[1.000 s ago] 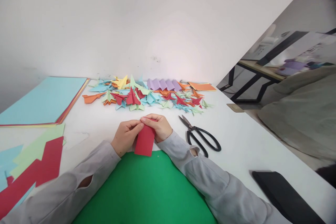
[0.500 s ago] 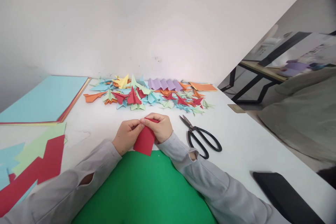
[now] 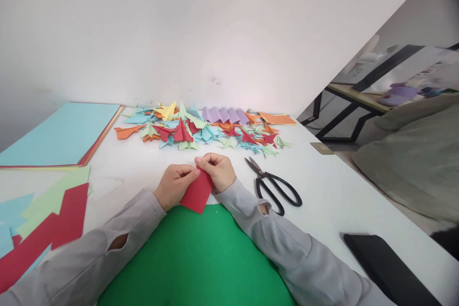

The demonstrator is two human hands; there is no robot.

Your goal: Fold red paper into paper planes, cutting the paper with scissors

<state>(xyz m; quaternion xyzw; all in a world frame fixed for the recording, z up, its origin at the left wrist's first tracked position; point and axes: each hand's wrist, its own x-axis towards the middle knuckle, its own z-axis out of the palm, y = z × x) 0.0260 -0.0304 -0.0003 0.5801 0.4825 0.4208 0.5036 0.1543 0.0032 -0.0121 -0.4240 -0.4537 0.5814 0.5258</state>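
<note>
A small piece of red paper is pinched between both hands above the table's near edge. My left hand is closed on its left side, thumb lying over the paper. At the upper right edge, my right hand grips it between thumb and fingers. The lower corner points down toward the green clothing on my lap. Fingers cover the paper's top, so any fold there is hidden. Black-handled scissors lie partly spread to the right of my right hand.
Folded paper planes in several colours are heaped along the wall, with a pleated purple paper among them. Large coloured sheets and red scraps lie left. A black flat object lies right, near a person's sleeve.
The red paper has turned a little in my hands, its lower corner swinging left. My right thumb has shifted up along the top edge.
</note>
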